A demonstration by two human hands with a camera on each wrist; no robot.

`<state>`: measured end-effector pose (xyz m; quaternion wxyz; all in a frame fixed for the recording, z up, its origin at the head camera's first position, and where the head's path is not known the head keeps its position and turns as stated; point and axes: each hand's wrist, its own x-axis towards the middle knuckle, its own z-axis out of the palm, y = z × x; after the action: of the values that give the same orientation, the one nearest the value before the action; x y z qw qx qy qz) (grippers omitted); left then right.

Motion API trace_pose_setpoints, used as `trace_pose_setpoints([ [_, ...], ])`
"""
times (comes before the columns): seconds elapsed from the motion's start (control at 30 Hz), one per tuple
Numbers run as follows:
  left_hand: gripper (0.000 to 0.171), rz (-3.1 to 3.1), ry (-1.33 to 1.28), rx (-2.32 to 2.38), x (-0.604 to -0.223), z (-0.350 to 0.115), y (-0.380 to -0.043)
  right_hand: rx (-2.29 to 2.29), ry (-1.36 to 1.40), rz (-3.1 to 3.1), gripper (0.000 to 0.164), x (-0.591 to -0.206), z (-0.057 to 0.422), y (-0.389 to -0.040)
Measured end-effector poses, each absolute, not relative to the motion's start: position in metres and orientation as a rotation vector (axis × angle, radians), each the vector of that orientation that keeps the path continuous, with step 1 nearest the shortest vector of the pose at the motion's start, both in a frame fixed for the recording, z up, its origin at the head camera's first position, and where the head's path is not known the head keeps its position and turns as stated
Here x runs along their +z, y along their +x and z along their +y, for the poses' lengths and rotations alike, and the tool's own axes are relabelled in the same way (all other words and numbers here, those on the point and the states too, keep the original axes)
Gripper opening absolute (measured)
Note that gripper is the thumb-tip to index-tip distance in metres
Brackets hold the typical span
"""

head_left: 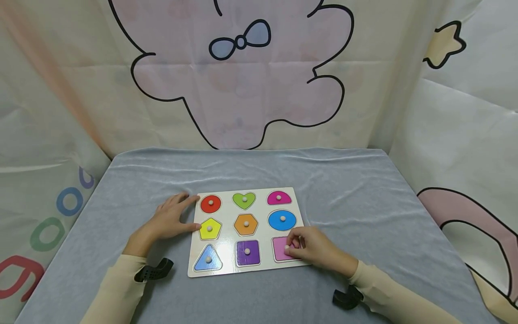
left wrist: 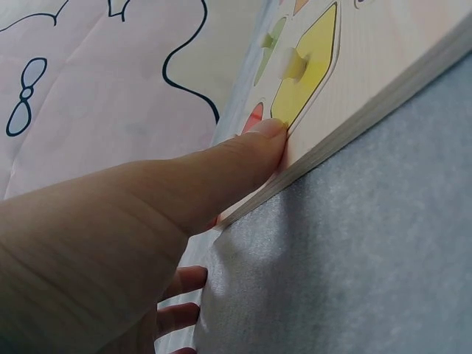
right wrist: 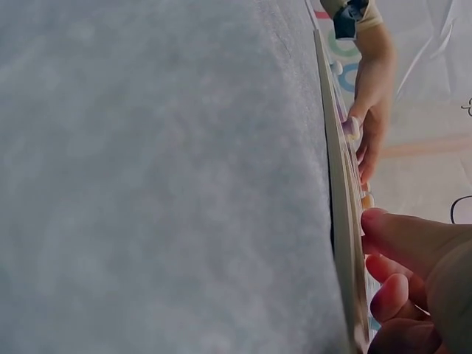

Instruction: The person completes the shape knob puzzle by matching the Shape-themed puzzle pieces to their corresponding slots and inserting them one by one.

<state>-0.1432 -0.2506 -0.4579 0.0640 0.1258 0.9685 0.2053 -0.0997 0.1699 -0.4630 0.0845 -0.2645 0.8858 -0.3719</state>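
Observation:
A white wooden peg puzzle board (head_left: 261, 204) lies on the table, coloured shapes with small round knobs sitting in it. At its lower right corner my right hand (head_left: 319, 248) pinches the knob of the pink square piece (head_left: 278, 253) between thumb and curled fingers; part of that piece is hidden behind the fingers. My left hand (head_left: 167, 220) lies spread along the board's left edge. Its thumb rests on the board beside the yellow pentagon piece (left wrist: 318, 51), and the index fingertip touches the upper left corner near the red circle piece (head_left: 216, 204). The other left fingers rest beyond the edge.
Other pieces in the board include a blue triangle (head_left: 203, 264), a purple square (head_left: 253, 258), an orange hexagon (head_left: 241, 228) and a blue oval (head_left: 276, 221). Grey cloth (head_left: 344, 180) covers the table. Printed curtains (head_left: 251, 90) hang behind and at both sides.

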Motion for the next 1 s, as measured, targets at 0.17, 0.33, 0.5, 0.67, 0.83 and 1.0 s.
trace_pose_setpoints([
  [0.17,0.088,2.931,0.382,0.618,-0.4565,-0.2504,-0.1422,-1.086,-0.803,2.658,0.019,-0.4615,0.1694,-0.0992],
  [0.33,0.088,2.936,0.377,0.615,-0.4563,-0.2504,-0.1421,-1.062,-0.823,2.667,0.018,-0.4605,0.1690,-0.0997],
  [0.5,0.088,2.937,0.377,0.609,-0.4562,-0.2506,-0.1423,-1.029,-0.851,2.673,0.018,-0.4587,0.1690,-0.1004],
  [0.67,0.089,2.934,0.366,0.615,-0.4557,-0.2501,-0.1423,-0.998,-0.853,2.664,0.017,-0.4560,0.1696,-0.1010],
  [0.83,0.089,2.937,0.362,0.613,-0.4564,-0.2497,-0.1421,-0.987,-0.850,2.647,0.017,-0.4544,0.1705,-0.1014],
  [1.0,0.088,2.942,0.369,0.615,-0.4575,-0.2499,-0.1420,-0.986,-0.867,2.642,0.016,-0.4550,0.1713,-0.1019],
])
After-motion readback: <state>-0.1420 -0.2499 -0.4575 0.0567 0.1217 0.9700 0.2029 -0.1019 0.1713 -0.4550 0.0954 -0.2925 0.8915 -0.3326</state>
